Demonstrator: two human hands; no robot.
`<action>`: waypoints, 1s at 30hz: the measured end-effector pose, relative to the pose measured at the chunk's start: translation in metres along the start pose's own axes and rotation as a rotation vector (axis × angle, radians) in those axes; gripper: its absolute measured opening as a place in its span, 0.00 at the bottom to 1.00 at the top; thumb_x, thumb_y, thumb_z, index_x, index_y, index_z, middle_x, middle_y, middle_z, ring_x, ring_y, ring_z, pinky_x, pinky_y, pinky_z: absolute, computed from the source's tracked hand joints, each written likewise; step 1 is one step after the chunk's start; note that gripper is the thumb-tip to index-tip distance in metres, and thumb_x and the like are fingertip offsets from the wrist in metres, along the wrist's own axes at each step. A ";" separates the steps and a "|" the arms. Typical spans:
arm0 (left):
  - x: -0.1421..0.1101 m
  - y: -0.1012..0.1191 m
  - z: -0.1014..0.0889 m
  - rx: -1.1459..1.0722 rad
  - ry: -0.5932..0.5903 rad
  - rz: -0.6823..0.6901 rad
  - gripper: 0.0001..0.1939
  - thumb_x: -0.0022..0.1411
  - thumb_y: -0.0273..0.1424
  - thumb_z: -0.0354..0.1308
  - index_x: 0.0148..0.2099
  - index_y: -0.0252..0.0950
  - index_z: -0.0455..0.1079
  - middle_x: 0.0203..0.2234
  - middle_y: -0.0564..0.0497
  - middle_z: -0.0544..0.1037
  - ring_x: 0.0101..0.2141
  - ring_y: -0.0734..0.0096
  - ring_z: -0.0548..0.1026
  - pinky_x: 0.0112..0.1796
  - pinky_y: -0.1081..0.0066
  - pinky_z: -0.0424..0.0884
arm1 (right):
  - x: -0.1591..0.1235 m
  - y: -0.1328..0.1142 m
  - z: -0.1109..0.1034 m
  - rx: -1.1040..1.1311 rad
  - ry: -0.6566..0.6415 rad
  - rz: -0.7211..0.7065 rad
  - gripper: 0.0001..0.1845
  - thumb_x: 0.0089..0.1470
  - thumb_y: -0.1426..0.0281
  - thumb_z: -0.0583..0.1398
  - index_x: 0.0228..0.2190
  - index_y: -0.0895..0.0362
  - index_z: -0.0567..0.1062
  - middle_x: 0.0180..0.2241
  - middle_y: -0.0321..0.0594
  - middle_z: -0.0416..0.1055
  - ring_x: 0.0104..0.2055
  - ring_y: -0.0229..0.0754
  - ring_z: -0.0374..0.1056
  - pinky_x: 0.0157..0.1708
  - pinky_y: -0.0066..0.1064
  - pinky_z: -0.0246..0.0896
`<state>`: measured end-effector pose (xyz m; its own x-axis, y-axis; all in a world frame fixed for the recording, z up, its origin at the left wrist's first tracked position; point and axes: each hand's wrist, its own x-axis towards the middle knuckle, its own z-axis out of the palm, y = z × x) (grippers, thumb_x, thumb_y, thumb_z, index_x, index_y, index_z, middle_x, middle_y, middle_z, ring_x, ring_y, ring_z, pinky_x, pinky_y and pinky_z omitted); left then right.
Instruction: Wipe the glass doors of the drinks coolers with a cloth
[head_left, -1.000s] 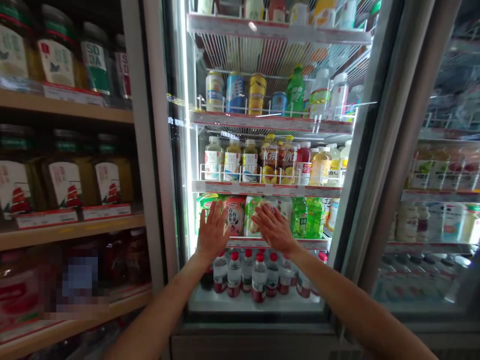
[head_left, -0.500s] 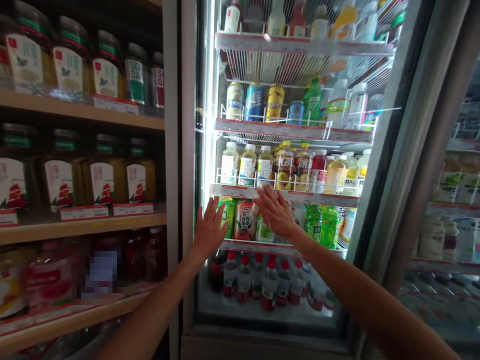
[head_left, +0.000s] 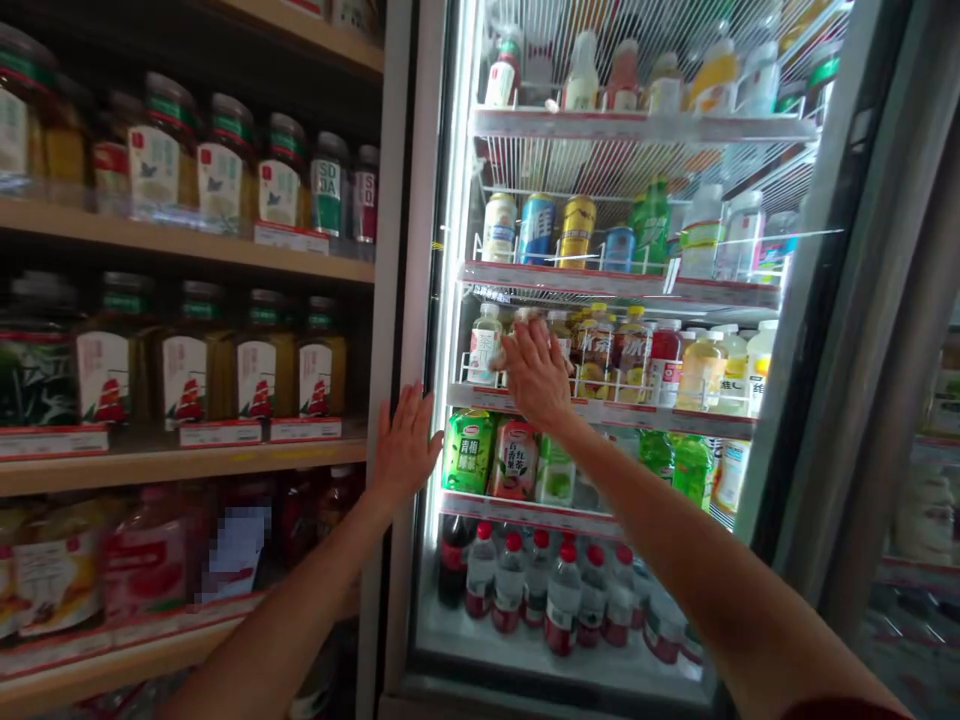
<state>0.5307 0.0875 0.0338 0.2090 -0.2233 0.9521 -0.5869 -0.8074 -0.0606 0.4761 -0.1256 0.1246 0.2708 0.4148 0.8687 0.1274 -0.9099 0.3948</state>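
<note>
A lit drinks fridge with a glass door (head_left: 600,660) stands in front of me. My right hand (head_left: 536,375) lies against the glass at the height of the tea-bottle shelf, pressing a pale, crumpled cloth (head_left: 498,362) whose edges peek out beside the fingers. Most of the cloth is hidden under the palm. With fingers spread, my left hand (head_left: 405,440) rests flat on the left door frame (head_left: 427,330) and holds nothing. Behind the glass, right of that hand, is a green tea bottle (head_left: 469,455).
Wooden shelves (head_left: 187,460) with jars and bottles run along the left. Inside the fridge are cans (head_left: 576,230), bottles with red caps (head_left: 564,600) and wire shelves. Another glass-fronted cooler (head_left: 922,510) is at the right edge.
My right hand has moved up and left across the glass, from the shelf edge to the tea bottles. The left hand has shifted left onto the frame. The view has swung slightly left.
</note>
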 end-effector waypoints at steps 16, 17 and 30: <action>0.024 -0.045 -0.032 0.022 0.073 -0.021 0.28 0.62 0.37 0.43 0.63 0.33 0.48 0.61 0.39 0.52 0.62 0.59 0.48 0.58 0.51 0.45 | 0.051 -0.055 0.037 0.031 -0.061 -0.238 0.27 0.53 0.75 0.52 0.55 0.58 0.59 0.61 0.44 0.49 0.65 0.50 0.35 0.62 0.48 0.32; 0.025 -0.046 -0.033 0.024 0.071 -0.021 0.28 0.62 0.37 0.43 0.63 0.34 0.48 0.61 0.39 0.52 0.62 0.59 0.48 0.58 0.51 0.45 | 0.039 -0.063 0.041 0.042 -0.089 -0.321 0.26 0.53 0.75 0.52 0.55 0.57 0.60 0.61 0.43 0.51 0.65 0.48 0.36 0.62 0.46 0.33; 0.048 -0.009 -0.024 -0.013 0.071 0.042 0.27 0.63 0.36 0.44 0.62 0.34 0.48 0.62 0.39 0.51 0.62 0.59 0.47 0.58 0.52 0.45 | 0.015 0.004 -0.003 -0.022 -0.068 -0.221 0.32 0.50 0.72 0.55 0.57 0.57 0.56 0.62 0.45 0.48 0.65 0.50 0.34 0.61 0.49 0.35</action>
<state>0.5270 0.0968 0.0873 0.1283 -0.2167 0.9678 -0.6044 -0.7908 -0.0969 0.4775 -0.1232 0.1407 0.3022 0.6026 0.7386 0.1702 -0.7965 0.5802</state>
